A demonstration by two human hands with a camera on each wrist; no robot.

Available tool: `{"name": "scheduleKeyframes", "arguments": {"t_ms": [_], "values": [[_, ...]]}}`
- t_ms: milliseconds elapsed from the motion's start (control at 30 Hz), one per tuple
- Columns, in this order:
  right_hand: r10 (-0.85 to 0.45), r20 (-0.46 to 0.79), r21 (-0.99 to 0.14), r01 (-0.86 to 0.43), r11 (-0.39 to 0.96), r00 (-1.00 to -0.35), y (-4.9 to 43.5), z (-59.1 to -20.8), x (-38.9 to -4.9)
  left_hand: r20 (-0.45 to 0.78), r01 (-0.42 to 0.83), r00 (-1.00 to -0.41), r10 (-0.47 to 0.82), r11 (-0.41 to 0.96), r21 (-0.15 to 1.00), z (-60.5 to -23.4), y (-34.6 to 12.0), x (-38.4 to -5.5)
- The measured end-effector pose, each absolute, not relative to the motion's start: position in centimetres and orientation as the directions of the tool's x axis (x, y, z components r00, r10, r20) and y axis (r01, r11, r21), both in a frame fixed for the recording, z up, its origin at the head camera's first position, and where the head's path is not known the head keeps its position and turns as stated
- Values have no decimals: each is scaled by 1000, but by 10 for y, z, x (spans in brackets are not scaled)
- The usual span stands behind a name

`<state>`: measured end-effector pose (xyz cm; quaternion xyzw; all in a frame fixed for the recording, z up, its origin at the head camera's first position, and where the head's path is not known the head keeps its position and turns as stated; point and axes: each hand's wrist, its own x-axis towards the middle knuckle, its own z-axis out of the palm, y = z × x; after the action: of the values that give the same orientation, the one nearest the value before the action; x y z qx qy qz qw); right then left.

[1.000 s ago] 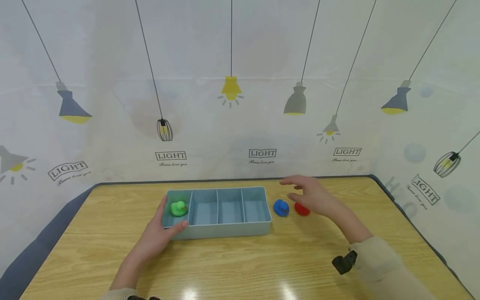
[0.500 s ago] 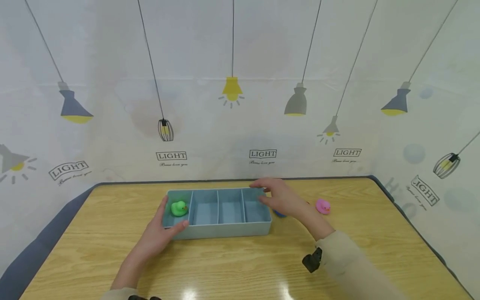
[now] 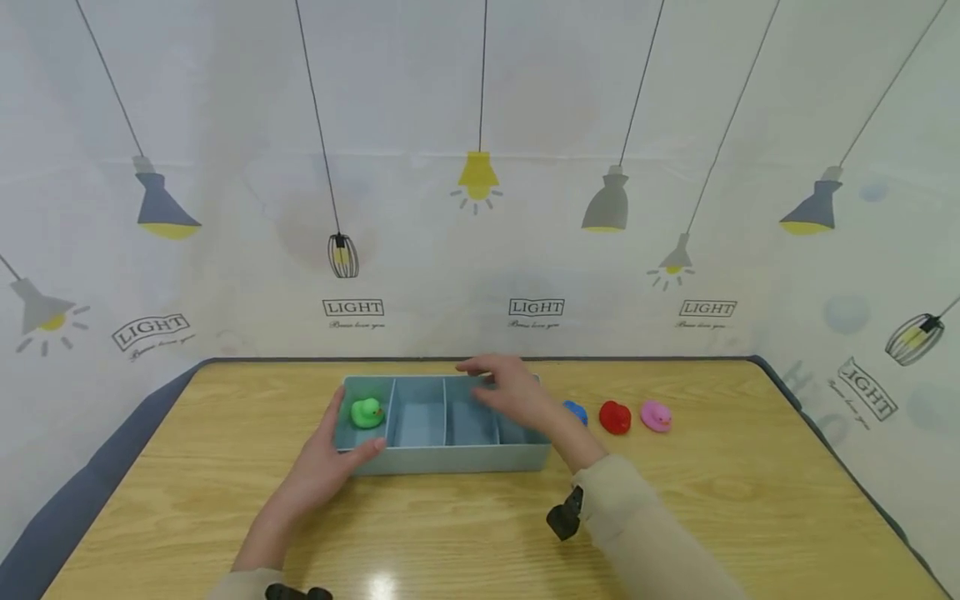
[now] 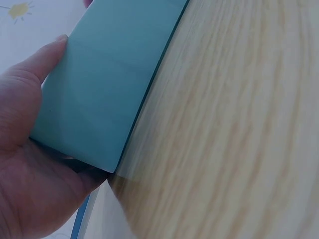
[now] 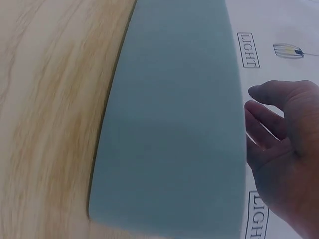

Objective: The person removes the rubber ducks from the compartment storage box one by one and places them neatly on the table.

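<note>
Two hands are being shown at work over the desk, and a pale blue box is being gripped at its left end by the left hand: the thumb is being laid along the front wall's upper edge, the fingers are being set against the left side. Across to the other end, where the right hand is being held over the third compartment from the left, its fingers loosely bent, thumb parted from them, and nothing being grasped!

The leftmost compartment is being filled by a green duck. Out to the right of the box, a loose row is being formed on the desk: a blue duck nearest, partly being hidden by the right forearm, then a red duck, then a pink duck at the far right.

Behind it all, the scene is being backed by a pale sheet printed with hanging lamps.
</note>
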<state>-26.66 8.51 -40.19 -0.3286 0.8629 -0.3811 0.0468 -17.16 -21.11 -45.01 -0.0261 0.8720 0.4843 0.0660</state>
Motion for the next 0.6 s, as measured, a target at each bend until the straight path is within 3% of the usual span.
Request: {"name": "scheduleKeyframes", "arguments": {"t_ms": [600], "values": [[-666,167,-625,-600,500,-728,14,-403,-259,-107,-77,-994,27,522,849,-450,-214,-171]]}}
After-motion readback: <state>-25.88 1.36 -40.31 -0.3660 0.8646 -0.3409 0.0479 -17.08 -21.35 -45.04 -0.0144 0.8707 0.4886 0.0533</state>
